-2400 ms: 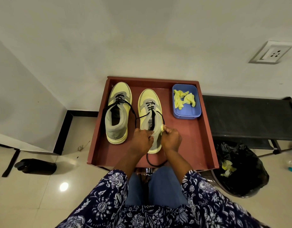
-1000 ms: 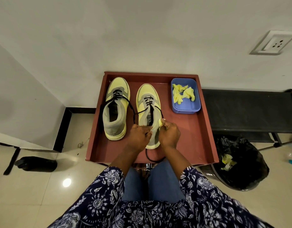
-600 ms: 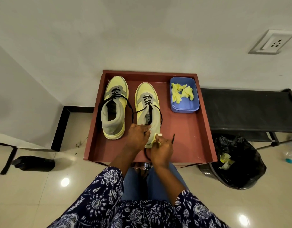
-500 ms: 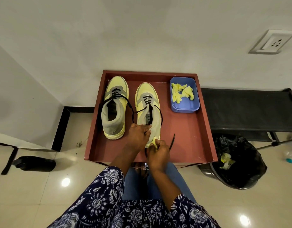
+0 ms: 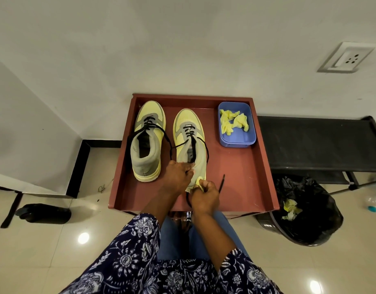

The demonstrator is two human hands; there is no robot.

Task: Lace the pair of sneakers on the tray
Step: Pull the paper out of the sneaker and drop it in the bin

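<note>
while sneakers [image 5: 148,141] point toes toward wall, left hand [image 5: 176,175] grips right sneaker [image 5: 190,143] collar, right hand [image 5: 204,196] pinches yellow wad [image 5: 200,184].

Your left hand [image 5: 178,175] and right hand [image 5: 204,195] hide the heel of the right sneaker [image 5: 190,145]. The print on its tongue is too small to read.

A blue tub [image 5: 238,138] of crumpled yellow paper [image 5: 233,122] sits beyond the fingers, to their right. Farther right stand a black bench [image 5: 318,143] and a black-lined bin [image 5: 307,213]; a wall socket [image 5: 345,58] hangs above.
</note>
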